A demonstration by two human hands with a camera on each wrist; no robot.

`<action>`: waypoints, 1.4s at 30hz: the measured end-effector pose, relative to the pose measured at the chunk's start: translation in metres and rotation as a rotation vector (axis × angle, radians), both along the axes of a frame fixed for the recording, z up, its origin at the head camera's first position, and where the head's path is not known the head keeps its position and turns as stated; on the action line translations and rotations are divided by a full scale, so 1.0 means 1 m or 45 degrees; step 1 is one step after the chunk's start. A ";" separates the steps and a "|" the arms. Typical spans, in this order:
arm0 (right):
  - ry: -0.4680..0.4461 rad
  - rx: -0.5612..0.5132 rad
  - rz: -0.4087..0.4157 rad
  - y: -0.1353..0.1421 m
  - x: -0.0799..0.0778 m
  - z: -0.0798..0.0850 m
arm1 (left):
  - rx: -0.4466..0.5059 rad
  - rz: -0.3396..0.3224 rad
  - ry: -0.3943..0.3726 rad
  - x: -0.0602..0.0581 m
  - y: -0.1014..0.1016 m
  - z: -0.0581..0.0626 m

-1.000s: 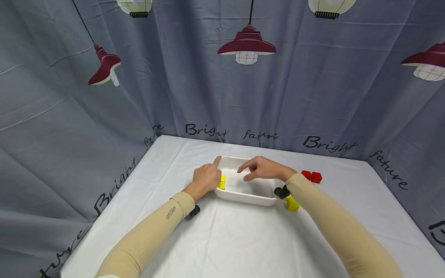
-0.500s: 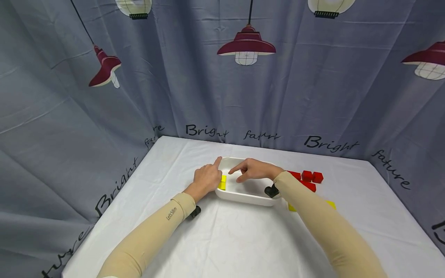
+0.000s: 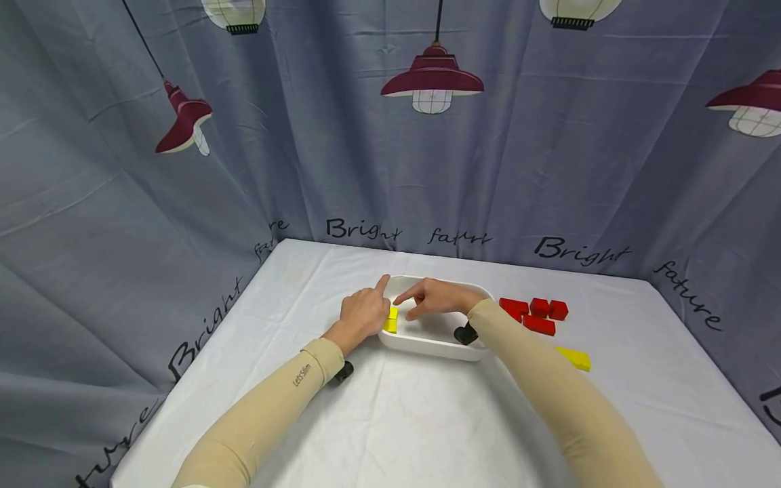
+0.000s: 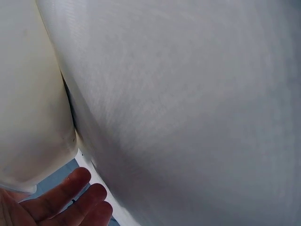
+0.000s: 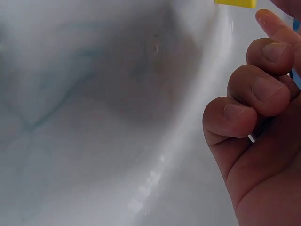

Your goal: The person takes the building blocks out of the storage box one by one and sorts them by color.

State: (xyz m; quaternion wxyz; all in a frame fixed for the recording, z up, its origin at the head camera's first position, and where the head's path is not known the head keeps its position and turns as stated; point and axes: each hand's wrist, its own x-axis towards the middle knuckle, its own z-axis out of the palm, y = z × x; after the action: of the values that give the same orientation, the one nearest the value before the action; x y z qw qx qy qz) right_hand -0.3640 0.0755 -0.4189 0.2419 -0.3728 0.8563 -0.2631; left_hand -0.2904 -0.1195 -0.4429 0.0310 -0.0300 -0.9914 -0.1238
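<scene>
In the head view a white tray [image 3: 427,349] stands on the cloth, its left wall also filling the left of the left wrist view. My left hand [image 3: 364,312] holds the tray's left end at the rim, index finger stretched along it; some fingers curl outside the wall, the thumb is hidden. Two yellow blocks [image 3: 391,325] lie inside, beside that hand. Over the tray hovers my right hand [image 3: 441,298], holding nothing. Its index finger and thumb are spread towards the blocks, the other fingers curled. One yellow block [image 5: 236,3] shows at the right wrist view's top edge.
Several red blocks [image 3: 539,325] sit to the right of the tray, with a yellow block [image 3: 575,358] nearer the front, partly behind my right sleeve [image 3: 549,379]. A patterned grey-blue curtain [image 3: 354,156] encloses the white-clothed table [image 3: 427,420].
My right hand has moved left inside the tray towards the yellow blocks. Its arm has uncovered more red blocks and now hides a yellow one by the tray. The left hand stays put.
</scene>
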 end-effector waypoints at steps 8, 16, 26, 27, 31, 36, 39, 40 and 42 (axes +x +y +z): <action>0.056 0.039 -0.021 -0.012 0.001 -0.007 | 0.005 0.003 -0.015 0.000 0.000 -0.002; 0.129 0.039 0.052 -0.027 0.000 -0.014 | 0.009 0.000 0.002 0.002 0.001 -0.003; 0.095 0.083 0.054 -0.024 0.001 -0.011 | -0.001 -0.014 0.023 0.001 0.001 -0.002; 0.091 0.087 0.054 -0.023 0.001 -0.011 | -0.003 -0.015 0.027 0.001 0.001 -0.002; 0.085 0.103 0.045 -0.017 0.000 -0.009 | -0.008 -0.013 0.032 0.000 0.001 -0.002; 0.103 0.103 0.030 -0.010 0.000 -0.007 | -0.001 -0.004 0.036 0.000 0.000 -0.001; 0.104 0.110 -0.003 -0.006 0.000 -0.006 | 0.004 -0.006 0.043 0.000 0.000 -0.001; 0.105 0.113 -0.012 -0.005 0.000 -0.006 | 0.006 -0.006 0.048 0.000 0.000 -0.001; 0.117 0.128 -0.035 -0.002 0.000 -0.007 | 0.009 -0.006 0.057 0.000 0.000 -0.001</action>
State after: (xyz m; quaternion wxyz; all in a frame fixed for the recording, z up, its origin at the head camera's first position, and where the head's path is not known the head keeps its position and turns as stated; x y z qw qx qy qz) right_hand -0.3642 0.0734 -0.4256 0.2173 -0.3599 0.8837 -0.2056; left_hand -0.2899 -0.1190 -0.4443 0.0529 -0.0352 -0.9899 -0.1266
